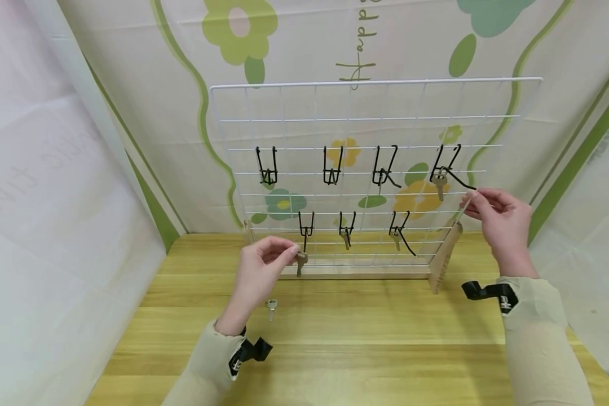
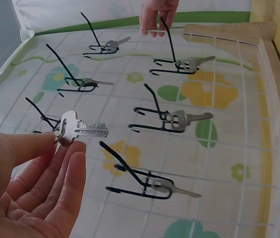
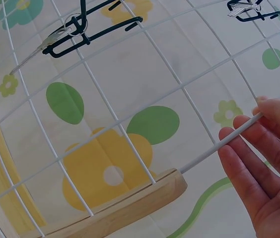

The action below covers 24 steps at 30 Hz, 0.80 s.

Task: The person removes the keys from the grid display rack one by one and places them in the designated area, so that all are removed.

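My left hand (image 1: 263, 264) pinches a small metal key (image 1: 301, 263) by its ring, between thumb and index finger. The blade points away from the fingertips in the left wrist view, and the other fingers are loosely bent. Close behind the key is the lower-left black hook (image 1: 307, 230), whose base the key and hand partly cover. On the right, my other hand (image 1: 504, 220) holds the side rod (image 3: 207, 157) of a white wire grid rack (image 1: 375, 83), thumb on one side and fingers on the other. Keys hang from other hooks, such as one key (image 1: 440, 183) at upper right.
Another key (image 1: 272, 308) lies on the wooden table (image 1: 365, 332), near my left wrist. The rack stands on a wooden base (image 1: 360, 272) with a slanted wooden side foot (image 1: 444, 259). Several black hooks jut forward. A flower-printed cloth (image 1: 127, 34) hangs behind.
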Motion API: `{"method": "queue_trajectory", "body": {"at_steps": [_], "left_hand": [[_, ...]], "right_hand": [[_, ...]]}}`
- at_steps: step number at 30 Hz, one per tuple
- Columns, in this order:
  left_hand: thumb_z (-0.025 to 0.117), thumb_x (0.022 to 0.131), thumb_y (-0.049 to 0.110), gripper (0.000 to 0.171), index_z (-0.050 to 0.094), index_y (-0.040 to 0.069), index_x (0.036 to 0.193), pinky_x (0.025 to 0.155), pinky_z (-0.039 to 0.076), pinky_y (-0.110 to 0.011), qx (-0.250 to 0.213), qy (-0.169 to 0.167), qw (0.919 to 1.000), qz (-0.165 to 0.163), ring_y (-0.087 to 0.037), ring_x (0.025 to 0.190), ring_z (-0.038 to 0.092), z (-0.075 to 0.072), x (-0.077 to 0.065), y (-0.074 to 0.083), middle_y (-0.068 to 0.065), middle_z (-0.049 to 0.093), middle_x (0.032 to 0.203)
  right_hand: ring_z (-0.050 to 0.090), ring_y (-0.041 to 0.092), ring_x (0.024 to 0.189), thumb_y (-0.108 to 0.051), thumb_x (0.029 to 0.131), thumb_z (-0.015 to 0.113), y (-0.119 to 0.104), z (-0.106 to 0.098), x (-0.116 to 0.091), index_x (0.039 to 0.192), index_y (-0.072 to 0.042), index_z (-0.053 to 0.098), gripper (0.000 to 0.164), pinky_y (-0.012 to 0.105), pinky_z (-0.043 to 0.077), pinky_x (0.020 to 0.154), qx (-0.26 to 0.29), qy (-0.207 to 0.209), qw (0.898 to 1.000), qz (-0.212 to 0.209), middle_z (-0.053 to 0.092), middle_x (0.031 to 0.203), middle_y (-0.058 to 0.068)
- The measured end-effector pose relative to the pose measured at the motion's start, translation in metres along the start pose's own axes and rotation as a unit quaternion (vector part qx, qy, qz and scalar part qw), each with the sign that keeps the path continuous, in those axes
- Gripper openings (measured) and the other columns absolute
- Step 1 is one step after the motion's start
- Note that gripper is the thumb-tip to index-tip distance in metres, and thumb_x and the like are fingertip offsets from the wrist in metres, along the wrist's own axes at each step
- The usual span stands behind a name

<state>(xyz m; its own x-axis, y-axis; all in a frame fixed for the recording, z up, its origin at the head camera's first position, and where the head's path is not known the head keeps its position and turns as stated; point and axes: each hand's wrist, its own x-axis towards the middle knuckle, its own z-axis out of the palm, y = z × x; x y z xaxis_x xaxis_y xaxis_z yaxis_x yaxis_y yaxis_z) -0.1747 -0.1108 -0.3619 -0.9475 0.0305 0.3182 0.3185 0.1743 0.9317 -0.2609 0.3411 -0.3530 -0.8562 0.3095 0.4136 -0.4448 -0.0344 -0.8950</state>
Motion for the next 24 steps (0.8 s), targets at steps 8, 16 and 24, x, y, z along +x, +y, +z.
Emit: {"method": "queue_trajectory", "body": {"at_steps": [8,16,24], "left_hand": [[0.074,0.095,0.010,0.008,0.076,0.003,0.099,0.071,0.062,-0.031,0.033,-0.001,0.9983,-0.049,-0.029,0.081,0.073,-0.007,-0.014,-0.052,-0.007,0.074,0.089],[0.074,0.094,0.002,0.006,0.074,-0.004,0.097,0.071,0.063,-0.039,0.019,0.003,0.9962,-0.085,-0.033,0.079,0.072,-0.007,-0.021,-0.099,-0.014,0.073,0.088],[0.072,0.095,0.003,0.006,0.074,-0.002,0.097,0.072,0.062,-0.043,0.042,-0.020,0.9916,-0.121,-0.034,0.081,0.072,-0.002,-0.028,-0.125,-0.013,0.072,0.089]], "right_hand": [[0.075,0.018,0.079,-0.006,0.093,0.075,0.000,0.000,-0.001,0.114,0.015,0.066,0.031,0.029,0.058,0.074,-0.001,-0.001,1.000,-0.001,0.076,0.092,0.010],[0.075,0.018,0.080,-0.005,0.093,0.074,0.001,0.000,0.000,0.116,0.020,0.063,0.036,0.030,0.058,0.074,0.004,-0.005,1.000,-0.006,0.076,0.092,0.011],[0.075,0.017,0.079,-0.004,0.093,0.074,0.002,-0.001,0.001,0.115,0.019,0.064,0.034,0.029,0.059,0.074,0.007,-0.005,1.000,-0.009,0.076,0.092,0.011]]}}
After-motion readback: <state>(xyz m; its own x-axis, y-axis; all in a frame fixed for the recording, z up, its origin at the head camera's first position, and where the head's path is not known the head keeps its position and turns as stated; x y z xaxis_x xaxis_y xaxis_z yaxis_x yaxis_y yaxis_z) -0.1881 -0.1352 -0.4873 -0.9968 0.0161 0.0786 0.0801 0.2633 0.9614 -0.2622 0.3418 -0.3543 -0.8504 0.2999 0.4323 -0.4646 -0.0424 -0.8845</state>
